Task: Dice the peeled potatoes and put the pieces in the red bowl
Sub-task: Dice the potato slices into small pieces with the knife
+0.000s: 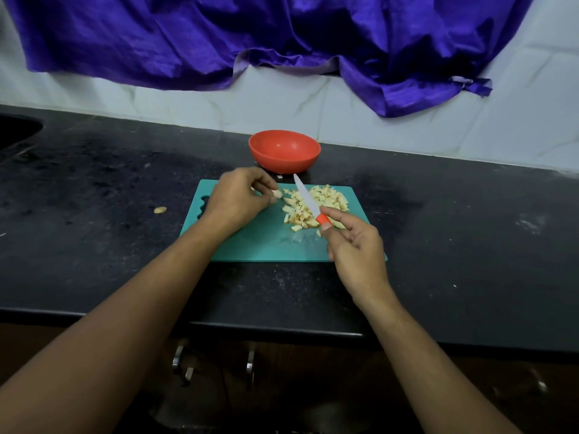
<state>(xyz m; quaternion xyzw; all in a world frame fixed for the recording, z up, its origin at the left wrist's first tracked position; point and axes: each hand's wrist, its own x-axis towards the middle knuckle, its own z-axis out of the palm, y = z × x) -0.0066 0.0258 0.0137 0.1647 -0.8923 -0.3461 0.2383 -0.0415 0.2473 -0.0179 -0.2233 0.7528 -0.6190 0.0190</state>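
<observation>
A pile of diced potato pieces [326, 198] lies on the teal cutting board [260, 245]. Over the board's left part, my left hand [238, 198] pinches a small potato piece [277, 193] at its fingertips. My right hand [354, 245] grips the orange handle of a white-bladed knife [305, 195], whose blade points up and left over the pile. The red bowl [284, 151] stands just behind the board, and nothing shows inside it.
A stray potato bit [160, 210] lies on the black counter [94, 183] left of the board. A sink edge [18, 130] is at far left. Purple cloth [282, 36] hangs on the white wall behind. Cabinet handles [250, 361] sit below the counter edge.
</observation>
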